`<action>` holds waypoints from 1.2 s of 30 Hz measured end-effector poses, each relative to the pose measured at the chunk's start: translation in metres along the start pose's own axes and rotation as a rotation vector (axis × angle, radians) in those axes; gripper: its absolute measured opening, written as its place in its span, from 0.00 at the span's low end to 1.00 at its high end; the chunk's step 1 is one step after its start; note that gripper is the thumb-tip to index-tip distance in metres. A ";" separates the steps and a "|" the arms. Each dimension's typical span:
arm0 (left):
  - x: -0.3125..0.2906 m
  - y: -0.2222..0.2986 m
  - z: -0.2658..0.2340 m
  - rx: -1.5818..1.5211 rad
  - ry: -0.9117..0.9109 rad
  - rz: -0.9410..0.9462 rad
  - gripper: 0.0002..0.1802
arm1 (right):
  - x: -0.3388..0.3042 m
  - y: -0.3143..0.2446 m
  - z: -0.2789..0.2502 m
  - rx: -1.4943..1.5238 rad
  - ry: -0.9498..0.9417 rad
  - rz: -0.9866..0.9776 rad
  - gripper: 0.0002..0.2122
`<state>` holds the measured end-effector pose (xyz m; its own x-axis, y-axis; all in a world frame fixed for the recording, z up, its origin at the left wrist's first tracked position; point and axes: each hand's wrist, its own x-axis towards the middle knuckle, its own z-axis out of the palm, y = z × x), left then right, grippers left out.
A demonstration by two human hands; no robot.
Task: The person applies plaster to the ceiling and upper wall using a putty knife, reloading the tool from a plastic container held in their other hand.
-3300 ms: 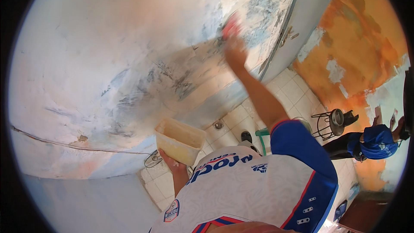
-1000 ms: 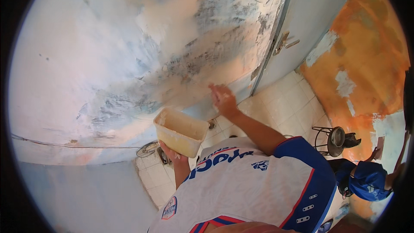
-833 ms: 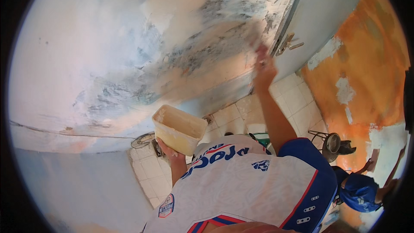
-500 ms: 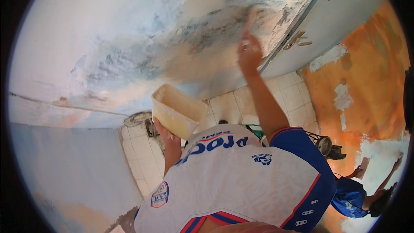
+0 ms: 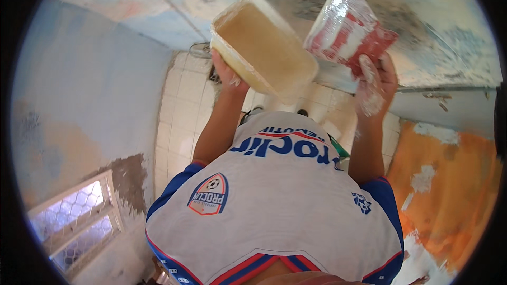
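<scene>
My left hand (image 5: 228, 74) grips a cream rectangular plastic tub (image 5: 264, 42) by its left side. The tub is tilted so that its inside shows, with whitish residue along the rim. To its right, my right hand (image 5: 377, 82) is closed on the lower corner of a flat red putty spreader (image 5: 346, 34). Wet white putty coats much of the spreader's face, and more is smeared on my right thumb and wrist. The spreader is raised beside the tub's right end, apart from it.
A patchy, stained wall (image 5: 412, 13) stands ahead, a bluish wall (image 5: 100, 68) at the left. A window with mesh (image 5: 79, 216) is at lower left. An orange wall with white patches (image 5: 449, 184) is at right. Below lies a tiled floor (image 5: 179, 100).
My view has turned. My right hand has come back from the wall toward the tub, and the spreader now shows its putty-covered face. The tub is raised higher in view.
</scene>
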<state>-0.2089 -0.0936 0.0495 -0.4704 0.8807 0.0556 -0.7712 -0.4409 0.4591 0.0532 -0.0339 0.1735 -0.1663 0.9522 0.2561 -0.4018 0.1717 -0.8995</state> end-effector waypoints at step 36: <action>0.041 0.206 -0.179 0.073 0.060 0.123 0.41 | -0.025 0.093 0.305 -0.814 -0.776 -0.058 0.23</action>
<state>-0.4634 -0.1793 -0.0125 -0.5859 0.8079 0.0637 -0.6738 -0.5293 0.5156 -0.2552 -0.1187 0.1912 -0.7956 0.5716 0.2008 0.2328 0.5944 -0.7698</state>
